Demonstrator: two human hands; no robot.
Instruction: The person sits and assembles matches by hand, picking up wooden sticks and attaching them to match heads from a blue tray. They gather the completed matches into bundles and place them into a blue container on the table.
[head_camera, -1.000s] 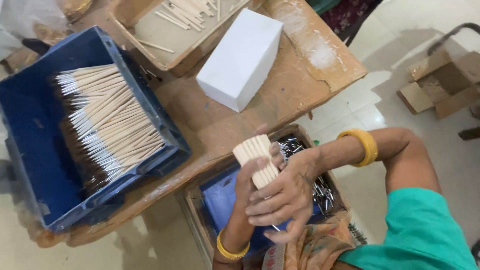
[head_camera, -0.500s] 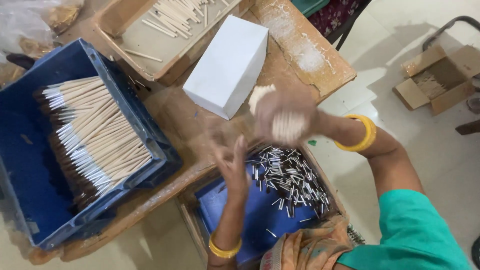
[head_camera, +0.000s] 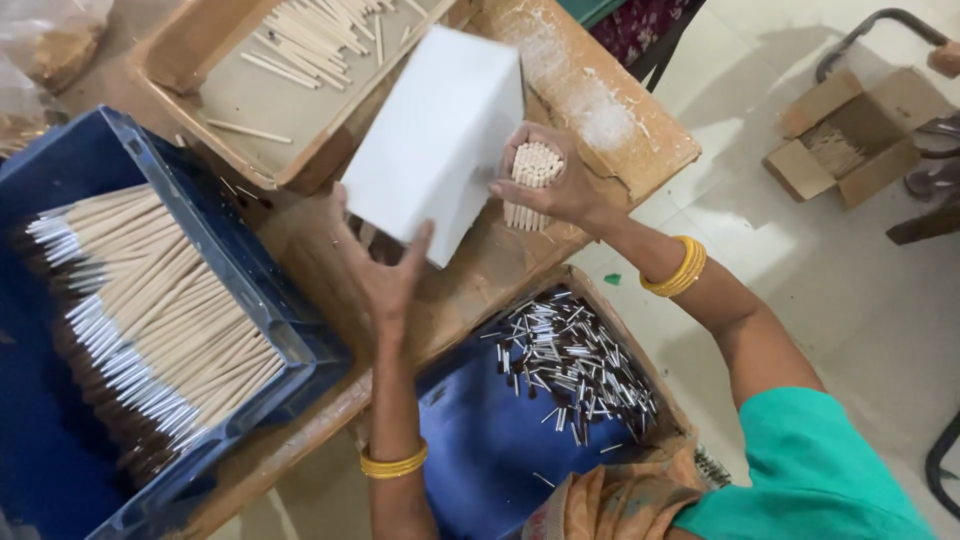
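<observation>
Head view, right hand fisted round sticks, left hand tilting white box

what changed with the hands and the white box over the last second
The right hand carried the stick bundle from over the lower tray up beside the white box. The left hand let go of the bundle and took the box, now tilted. The blue crate stayed put.
</observation>
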